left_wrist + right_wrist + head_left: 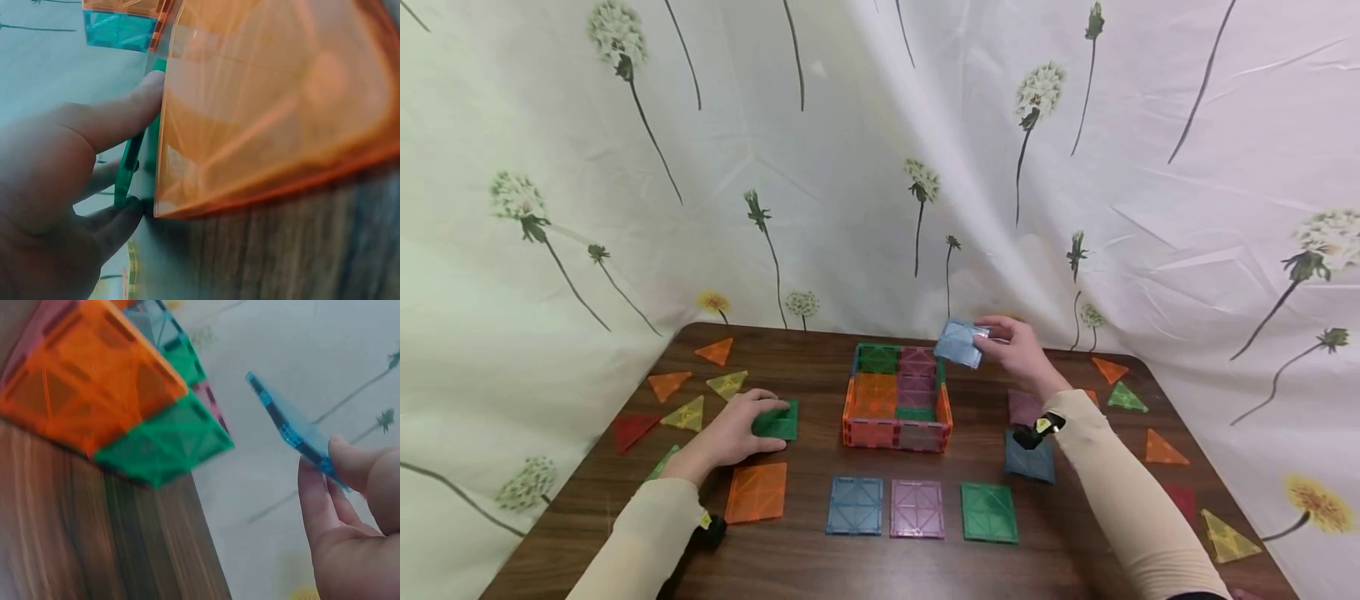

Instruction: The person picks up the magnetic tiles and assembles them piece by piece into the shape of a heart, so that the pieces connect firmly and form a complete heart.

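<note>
While left hand [730, 433] grips green tile [777, 422] — right hand [1018, 350] pinches blue tile [960, 342].

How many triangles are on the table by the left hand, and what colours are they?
Orange triangles: 2
Yellow triangles: 2
Red triangle: 1
Green triangle: 1
Total: 6

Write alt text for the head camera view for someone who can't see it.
A person's right hand holds a translucent light blue square tile above an open box of coloured magnetic tiles on a brown wooden table. The left hand grips a green square tile lying on the table.
</note>
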{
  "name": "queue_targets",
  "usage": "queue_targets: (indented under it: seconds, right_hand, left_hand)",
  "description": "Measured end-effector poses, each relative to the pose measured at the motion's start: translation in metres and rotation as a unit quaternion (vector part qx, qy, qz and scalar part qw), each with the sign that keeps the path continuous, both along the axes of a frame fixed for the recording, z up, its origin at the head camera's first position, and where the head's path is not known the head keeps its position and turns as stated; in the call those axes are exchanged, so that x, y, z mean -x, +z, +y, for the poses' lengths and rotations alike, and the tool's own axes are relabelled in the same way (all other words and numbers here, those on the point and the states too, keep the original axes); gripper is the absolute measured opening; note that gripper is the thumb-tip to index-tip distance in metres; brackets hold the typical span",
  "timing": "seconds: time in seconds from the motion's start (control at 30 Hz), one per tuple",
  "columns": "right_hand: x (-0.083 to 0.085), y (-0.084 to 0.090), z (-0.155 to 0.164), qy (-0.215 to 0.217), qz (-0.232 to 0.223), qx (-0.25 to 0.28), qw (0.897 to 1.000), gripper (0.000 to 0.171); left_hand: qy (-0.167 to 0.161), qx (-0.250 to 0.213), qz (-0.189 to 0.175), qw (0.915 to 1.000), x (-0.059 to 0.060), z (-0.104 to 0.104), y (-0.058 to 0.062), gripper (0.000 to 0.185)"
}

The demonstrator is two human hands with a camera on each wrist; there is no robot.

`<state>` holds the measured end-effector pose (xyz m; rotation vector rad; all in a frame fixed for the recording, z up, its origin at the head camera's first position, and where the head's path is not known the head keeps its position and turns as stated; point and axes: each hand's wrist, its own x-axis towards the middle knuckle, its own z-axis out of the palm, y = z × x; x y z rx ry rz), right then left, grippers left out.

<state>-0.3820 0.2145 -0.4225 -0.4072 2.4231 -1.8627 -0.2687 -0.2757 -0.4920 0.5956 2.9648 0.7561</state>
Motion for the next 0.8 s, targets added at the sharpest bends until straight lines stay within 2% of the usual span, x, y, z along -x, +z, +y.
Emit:
queue_targets:
  seconds: [0.17, 0.3, 0.47, 0.63, 0.8]
  right_hand:
    - [-0.001, -0.004, -0.017, -0.007, -0.053, 0.065, 0.996, 0.043]
    - [-0.002, -0.009, -0.024, -0.011, -0.076, 0.059, 0.995, 0.04]
    - [-0.001, -0.015, -0.031, -0.012, -0.094, 0.05, 0.994, 0.036]
    - [-0.001, -0.017, -0.038, -0.018, -0.093, 0.05, 0.994, 0.033]
    - [-0.002, -0.015, -0.046, -0.023, -0.087, 0.052, 0.995, 0.033]
  left_hand:
    - [-0.008, -0.022, 0.024, 0.9995, 0.006, 0.004, 0.001, 0.065]
    - [-0.003, -0.043, 0.045, 0.998, 0.014, 0.011, 0.007, 0.066]
    - [-0.005, -0.075, 0.069, 0.9948, 0.03, 0.03, 0.027, 0.065]
    - [-0.035, -0.087, 0.076, 0.9926, 0.048, 0.058, 0.046, 0.065]
    - [-0.069, -0.08, 0.072, 0.9918, 0.065, 0.084, 0.055, 0.065]
